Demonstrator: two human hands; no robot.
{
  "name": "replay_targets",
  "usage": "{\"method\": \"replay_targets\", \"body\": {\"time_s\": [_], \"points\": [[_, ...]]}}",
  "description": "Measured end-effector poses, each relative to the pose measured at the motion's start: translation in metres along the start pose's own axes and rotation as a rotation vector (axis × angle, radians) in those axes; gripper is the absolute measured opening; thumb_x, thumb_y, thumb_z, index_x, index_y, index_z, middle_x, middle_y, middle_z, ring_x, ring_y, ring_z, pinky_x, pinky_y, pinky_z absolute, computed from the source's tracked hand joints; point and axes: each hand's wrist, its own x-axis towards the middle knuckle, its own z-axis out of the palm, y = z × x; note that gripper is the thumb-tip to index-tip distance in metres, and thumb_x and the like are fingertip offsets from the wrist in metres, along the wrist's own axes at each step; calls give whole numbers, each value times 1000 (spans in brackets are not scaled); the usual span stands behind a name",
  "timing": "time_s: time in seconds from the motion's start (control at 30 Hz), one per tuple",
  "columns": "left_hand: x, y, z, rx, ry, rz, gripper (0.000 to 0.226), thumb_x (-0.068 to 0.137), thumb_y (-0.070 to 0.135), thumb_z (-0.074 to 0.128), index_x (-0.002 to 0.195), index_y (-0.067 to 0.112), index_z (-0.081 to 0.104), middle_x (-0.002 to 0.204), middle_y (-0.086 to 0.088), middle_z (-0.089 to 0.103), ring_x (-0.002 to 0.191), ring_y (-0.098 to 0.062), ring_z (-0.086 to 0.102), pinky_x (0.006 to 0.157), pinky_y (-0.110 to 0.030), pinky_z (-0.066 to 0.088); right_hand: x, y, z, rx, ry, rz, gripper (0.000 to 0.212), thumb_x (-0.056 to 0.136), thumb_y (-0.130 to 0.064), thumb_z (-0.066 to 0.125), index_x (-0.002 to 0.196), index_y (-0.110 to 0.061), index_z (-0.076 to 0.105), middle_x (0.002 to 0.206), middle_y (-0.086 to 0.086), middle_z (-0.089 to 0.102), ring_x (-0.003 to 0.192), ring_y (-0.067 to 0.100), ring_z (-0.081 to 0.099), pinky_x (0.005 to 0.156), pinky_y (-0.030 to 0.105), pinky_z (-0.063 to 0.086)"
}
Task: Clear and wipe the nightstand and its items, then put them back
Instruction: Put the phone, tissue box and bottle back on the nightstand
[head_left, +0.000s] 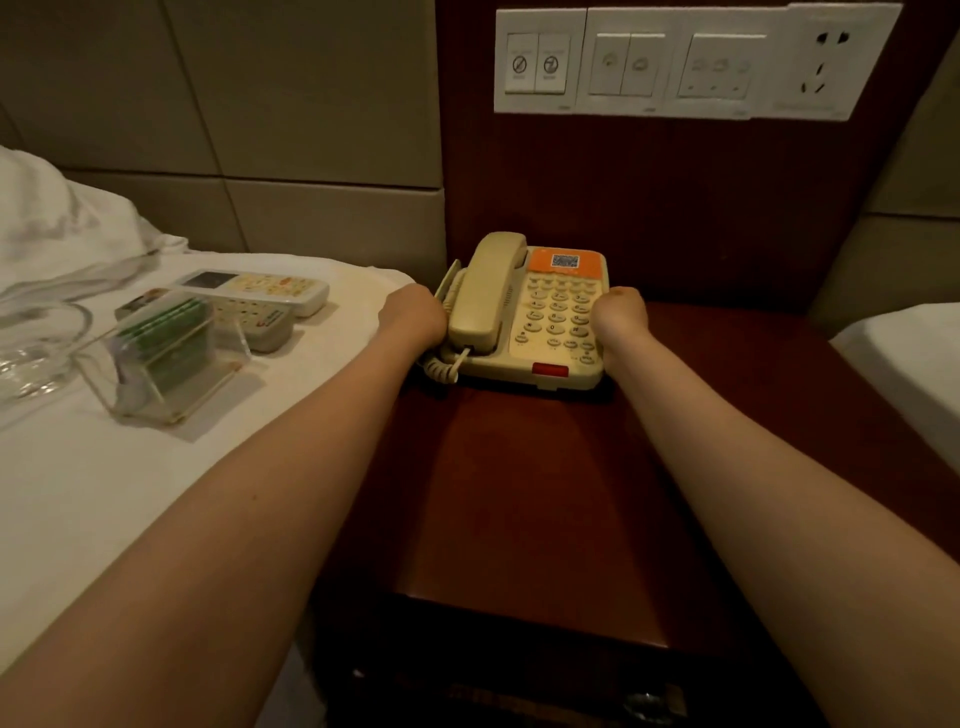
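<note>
A beige telephone stands at the back of the dark wooden desk, near the wood wall panel behind it. Its handset lies in the cradle on the left side, and the keypad takes up the right side under an orange label. A red button sits at the front edge, and a coiled cord hangs at the front left corner.

Both arms reach forward over the desk. The left hand is against the telephone's left side, beside the handset. The right hand is at the right edge, over the end of the keypad. Both wrists bend away from the camera, so the fingers are hidden behind the backs of the hands. I cannot tell whether they grip the telephone or only touch it.

On the white bed to the left lie 2 remote controls, side by side. Just in front of them stands a clear card holder with green cards inside. Something clear lies at the far left edge, too blurred to name.

A row of white wall switches with a socket at its right end is fixed to the panel above the telephone. A second bed shows at the right edge.
</note>
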Motion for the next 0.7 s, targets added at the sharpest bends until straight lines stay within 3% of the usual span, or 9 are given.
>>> {"method": "replay_targets", "body": {"time_s": [0.13, 0.27, 0.4, 0.6, 0.7], "points": [[-11, -5, -5, 96, -20, 30, 25, 95, 9, 45, 115, 1, 58, 121, -16, 58, 114, -30, 54, 78, -29, 37, 1, 0, -4, -51, 38, -31, 32, 97, -13, 35, 125, -15, 51, 126, 10, 54, 115, 30, 54, 93, 45, 50], [-26, -10, -17, 88, -49, 44, 31, 98, 14, 41, 123, 1, 54, 128, -16, 54, 120, -31, 49, 94, -33, 39, -16, -10, -10, -193, 72, -88, 37, 97, -14, 35, 131, -12, 49, 138, 14, 45, 127, 33, 43, 104, 45, 40], [-51, -19, -35, 19, 4, 26, 34, 96, 13, 43, 124, -3, 54, 129, -20, 53, 122, -35, 49, 97, -36, 41, -42, -21, -15, -301, 91, -166, 41, 96, -10, 39, 136, -13, 43, 141, 14, 37, 131, 32, 32, 107, 44, 34], [-116, -46, -56, -181, -47, -9, 39, 89, 2, 43, 124, 6, 60, 124, -17, 59, 114, -31, 56, 95, -35, 47, -101, -18, -14, -313, 34, -208, 40, 95, -8, 42, 134, -15, 47, 139, 13, 38, 129, 32, 34, 107, 43, 35], [-155, -60, -66, -256, -28, -12, 42, 88, 0, 41, 122, 13, 62, 124, -15, 61, 115, -30, 56, 93, -32, 46, -132, -13, -12, -265, -55, -233, 40, 91, -2, 41, 125, -17, 56, 135, 12, 48, 123, 31, 44, 101, 43, 42]]}}
